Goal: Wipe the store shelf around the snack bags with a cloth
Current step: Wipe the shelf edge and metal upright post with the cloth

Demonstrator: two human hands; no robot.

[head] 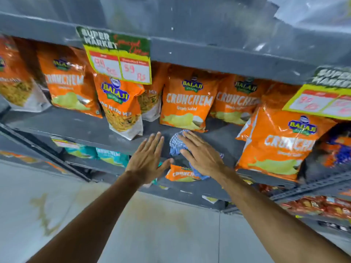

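Note:
A blue-and-white checked cloth lies bunched on the grey shelf, just in front of an orange Crunchem bag. My right hand presses flat on the cloth, fingers stretched out. My left hand hovers beside it at the shelf's front edge, fingers spread and holding nothing. A Mitha Mix bag stands left of the hands. A larger Crunchem bag leans at the right.
More orange bags fill the shelf at left and back right. Yellow price tags hang from the shelf above. A lower shelf holds teal bags and a small orange bag. Pale floor lies below.

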